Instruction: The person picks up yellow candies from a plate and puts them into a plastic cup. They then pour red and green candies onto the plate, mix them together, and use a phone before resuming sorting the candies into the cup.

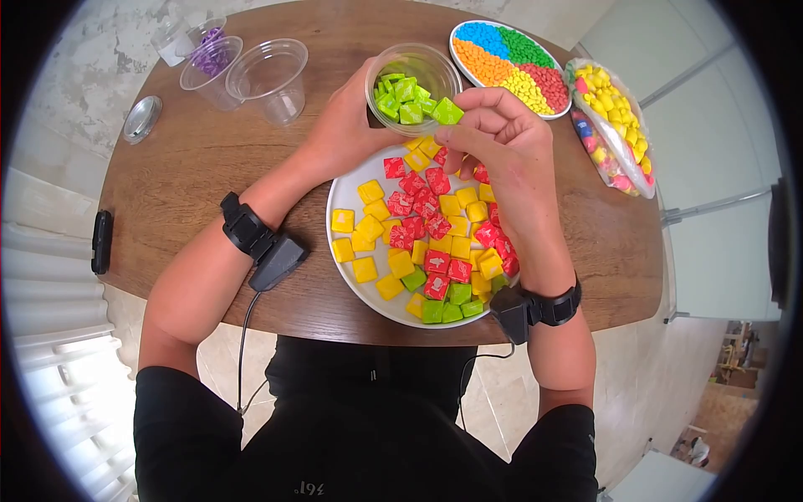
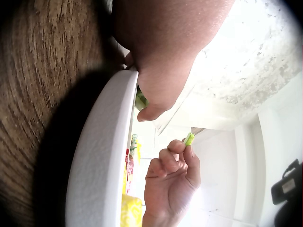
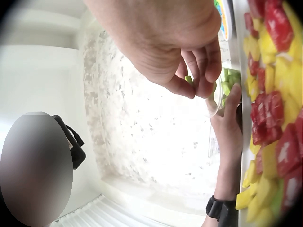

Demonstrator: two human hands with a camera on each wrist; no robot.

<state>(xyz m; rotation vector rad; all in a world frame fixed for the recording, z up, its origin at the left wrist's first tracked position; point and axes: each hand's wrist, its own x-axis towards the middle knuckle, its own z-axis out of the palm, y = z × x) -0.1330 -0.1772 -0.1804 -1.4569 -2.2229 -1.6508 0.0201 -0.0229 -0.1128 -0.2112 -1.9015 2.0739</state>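
Note:
My left hand point(image 1: 341, 125) grips a clear plastic cup point(image 1: 400, 62) by its side, above the far edge of a round white plate point(image 1: 345, 191). Green wrapped square candies point(image 1: 405, 89) lie in the cup. Between thumb and forefinger, my right hand point(image 1: 512, 146) pinches one green candy point(image 1: 447, 111) at the cup's right rim; in the left wrist view this candy point(image 2: 189, 139) sticks up from the fingertips. Yellow candies point(image 1: 365, 268) and red candies point(image 1: 401, 203) are spread over the plate, with several green ones point(image 1: 452, 312) along its near edge.
At the back right stands an oval dish point(image 1: 553, 115) of small candies sorted by colour. Beside it are a bag of yellow candies point(image 1: 615, 105) and a bag of mixed ones point(image 1: 595, 151). Back left are a clear cup point(image 1: 284, 96), a cup with purple pieces point(image 1: 226, 88) and a round lid point(image 1: 142, 119).

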